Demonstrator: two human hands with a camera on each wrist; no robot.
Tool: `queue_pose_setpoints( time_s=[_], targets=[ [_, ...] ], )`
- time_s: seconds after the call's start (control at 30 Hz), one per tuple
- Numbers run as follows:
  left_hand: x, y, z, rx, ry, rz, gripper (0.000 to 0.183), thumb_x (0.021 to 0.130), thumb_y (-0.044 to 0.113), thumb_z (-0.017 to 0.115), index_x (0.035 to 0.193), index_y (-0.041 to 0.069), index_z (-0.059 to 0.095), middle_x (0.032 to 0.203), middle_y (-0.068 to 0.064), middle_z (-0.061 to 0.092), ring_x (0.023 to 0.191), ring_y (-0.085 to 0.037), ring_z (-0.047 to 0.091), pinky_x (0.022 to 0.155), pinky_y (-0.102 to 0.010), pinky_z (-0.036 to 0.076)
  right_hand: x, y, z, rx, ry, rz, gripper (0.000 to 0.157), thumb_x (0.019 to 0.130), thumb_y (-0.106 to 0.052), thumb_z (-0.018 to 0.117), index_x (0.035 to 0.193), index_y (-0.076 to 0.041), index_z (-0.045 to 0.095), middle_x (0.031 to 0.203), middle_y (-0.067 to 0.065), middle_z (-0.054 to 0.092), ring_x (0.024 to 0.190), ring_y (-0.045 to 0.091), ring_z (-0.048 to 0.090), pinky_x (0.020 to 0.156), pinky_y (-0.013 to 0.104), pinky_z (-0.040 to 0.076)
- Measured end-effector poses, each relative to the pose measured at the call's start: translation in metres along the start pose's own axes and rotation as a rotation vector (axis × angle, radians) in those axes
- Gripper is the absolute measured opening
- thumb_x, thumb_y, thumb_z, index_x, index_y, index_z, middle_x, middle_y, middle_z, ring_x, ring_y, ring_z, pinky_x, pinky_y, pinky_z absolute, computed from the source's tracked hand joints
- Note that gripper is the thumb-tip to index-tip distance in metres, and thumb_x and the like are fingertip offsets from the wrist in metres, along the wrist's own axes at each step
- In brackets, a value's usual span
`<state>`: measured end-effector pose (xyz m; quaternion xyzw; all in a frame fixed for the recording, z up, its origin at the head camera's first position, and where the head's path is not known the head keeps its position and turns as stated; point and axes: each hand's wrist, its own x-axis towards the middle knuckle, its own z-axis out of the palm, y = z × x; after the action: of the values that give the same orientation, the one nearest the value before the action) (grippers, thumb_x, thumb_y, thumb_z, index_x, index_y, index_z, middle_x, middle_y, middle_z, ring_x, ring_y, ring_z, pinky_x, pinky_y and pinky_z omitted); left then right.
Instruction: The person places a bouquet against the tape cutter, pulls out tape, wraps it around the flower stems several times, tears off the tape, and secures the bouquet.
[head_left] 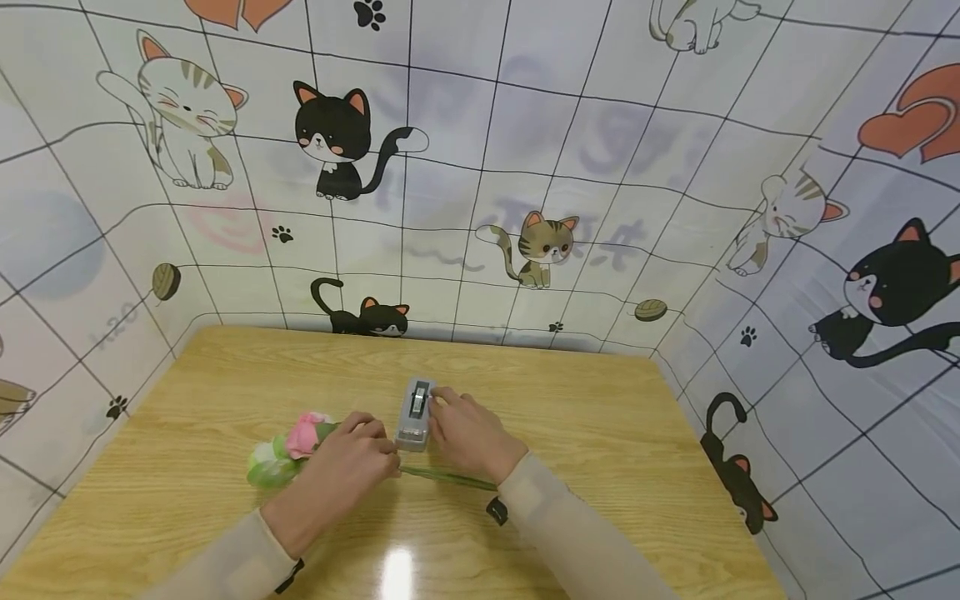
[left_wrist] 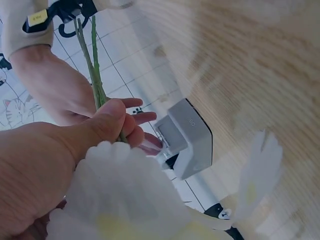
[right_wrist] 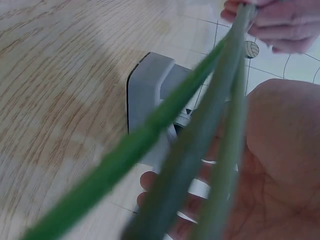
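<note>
Pinching the green stems [head_left: 450, 477] between thumb and fingers just below the blooms, the left hand [head_left: 352, 458] holds the flowers low over the wooden table [head_left: 600, 400], near its front edge, with a pink bloom [head_left: 305, 435] and a white-green bloom [head_left: 270, 465] sticking out on its left. The stems run rightward from this grip, passing in front of the grey tape dispenser [head_left: 407, 433] and ending near the right wrist; in the right wrist view three of them cross the foreground, blurred. The dispenser stands upright on the table between the two hands, its long side pointing away from the person. The right hand [head_left: 472, 433] is at the dispenser's right side, fingertips at its upper part; I cannot tell whether they grasp a piece of tape. Both arms wear pale sleeves [head_left: 585, 533], with a black device [head_left: 497, 510] at the right wrist. Behind the table hangs a white sheet [head_left: 450, 158] with a grid and cartoon cats
</note>
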<state>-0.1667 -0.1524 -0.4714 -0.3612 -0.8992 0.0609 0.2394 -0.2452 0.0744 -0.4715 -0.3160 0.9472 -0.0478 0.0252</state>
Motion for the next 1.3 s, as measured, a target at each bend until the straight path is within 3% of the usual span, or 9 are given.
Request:
queue_pose_setpoints(
  time_s=[0.2, 0.47, 0.6, 0.7, 0.83, 0.97, 1.1, 1.2, 1.3],
  targets=[
    [-0.011, 0.005, -0.005, 0.012, 0.014, 0.018, 0.012, 0.084, 0.038, 0.096, 0.085, 0.029, 0.088, 0.084, 0.018, 0.081, 0.09, -0.012, 0.067, 0.103, -0.038, 0.059, 0.0, 0.001, 0.0, 0.032, -0.002, -0.008, 0.042, 0.125, -0.023, 0.052, 0.158, -0.002, 0.069, 0.176, 0.016, 0.057, 0.143, 0.038, 0.074, 0.13, 0.054, 0.056],
    [-0.009, 0.009, -0.004, -0.017, 0.027, 0.01, 0.012, 0.083, 0.04, 0.095, 0.086, 0.03, 0.088, 0.085, 0.019, 0.082, 0.089, -0.011, 0.067, 0.102, -0.037, 0.059, -0.022, 0.006, -0.006, 0.256, 0.009, 0.024, 0.045, 0.125, -0.026, 0.055, 0.162, -0.002, 0.067, 0.174, 0.025, 0.057, 0.158, 0.039, 0.063, 0.123, 0.055, 0.061],
    [-0.01, 0.009, -0.003, 0.003, 0.042, 0.014, 0.014, 0.084, 0.041, 0.096, 0.085, 0.03, 0.088, 0.084, 0.018, 0.081, 0.089, -0.012, 0.066, 0.102, -0.037, 0.059, -0.042, 0.005, -0.01, 0.4, -0.03, 0.009, 0.04, 0.124, -0.03, 0.059, 0.147, -0.003, 0.078, 0.145, 0.014, 0.078, 0.121, 0.022, 0.078, 0.101, 0.041, 0.069],
    [-0.011, 0.01, -0.002, 0.0, 0.039, 0.003, 0.016, 0.087, 0.042, 0.096, 0.083, 0.029, 0.087, 0.084, 0.017, 0.081, 0.089, -0.013, 0.066, 0.104, -0.038, 0.059, -0.054, 0.004, -0.009, 0.579, -0.133, -0.04, 0.04, 0.124, -0.035, 0.06, 0.142, -0.007, 0.081, 0.122, 0.005, 0.085, 0.092, 0.006, 0.072, 0.082, 0.026, 0.062],
    [-0.01, 0.011, -0.001, 0.001, 0.04, -0.007, 0.018, 0.09, 0.042, 0.095, 0.081, 0.029, 0.086, 0.084, 0.017, 0.08, 0.091, -0.013, 0.067, 0.105, -0.038, 0.059, -0.064, 0.003, -0.001, 0.771, -0.219, -0.078, 0.037, 0.123, -0.035, 0.063, 0.14, -0.008, 0.082, 0.11, 0.006, 0.087, 0.085, 0.001, 0.072, 0.078, 0.02, 0.059],
    [-0.01, 0.012, 0.001, -0.006, 0.052, -0.028, 0.02, 0.09, 0.042, 0.097, 0.08, 0.029, 0.085, 0.086, 0.015, 0.082, 0.093, -0.014, 0.07, 0.105, -0.039, 0.059, -0.068, 0.004, 0.008, 0.838, -0.188, -0.063, 0.027, 0.119, -0.024, 0.07, 0.136, -0.009, 0.084, 0.102, 0.009, 0.087, 0.081, 0.002, 0.071, 0.072, 0.018, 0.054],
    [-0.01, 0.012, -0.003, -0.105, 0.014, -0.107, 0.022, 0.09, 0.039, 0.099, 0.08, 0.028, 0.083, 0.088, 0.014, 0.083, 0.093, -0.014, 0.072, 0.106, -0.043, 0.061, -0.069, 0.003, 0.013, 0.859, -0.134, -0.035, 0.024, 0.116, -0.019, 0.074, 0.134, -0.009, 0.087, 0.104, 0.011, 0.088, 0.08, 0.003, 0.071, 0.067, 0.016, 0.05],
    [-0.009, 0.01, -0.006, -0.244, -0.048, -0.188, 0.021, 0.091, 0.037, 0.1, 0.082, 0.028, 0.084, 0.086, 0.015, 0.081, 0.087, -0.011, 0.069, 0.106, -0.047, 0.061, -0.07, 0.0, 0.014, 0.849, -0.089, -0.056, 0.025, 0.115, -0.016, 0.075, 0.135, -0.005, 0.086, 0.106, 0.013, 0.089, 0.085, 0.009, 0.077, 0.069, 0.016, 0.054],
    [-0.008, 0.007, -0.008, -0.358, -0.098, -0.24, 0.018, 0.089, 0.037, 0.102, 0.085, 0.028, 0.087, 0.083, 0.018, 0.079, 0.082, -0.007, 0.064, 0.1, -0.048, 0.061, -0.071, -0.002, 0.015, 0.801, -0.049, -0.096, 0.025, 0.114, -0.013, 0.075, 0.135, -0.003, 0.086, 0.103, 0.011, 0.087, 0.083, 0.007, 0.075, 0.069, 0.016, 0.055]
  ],
)
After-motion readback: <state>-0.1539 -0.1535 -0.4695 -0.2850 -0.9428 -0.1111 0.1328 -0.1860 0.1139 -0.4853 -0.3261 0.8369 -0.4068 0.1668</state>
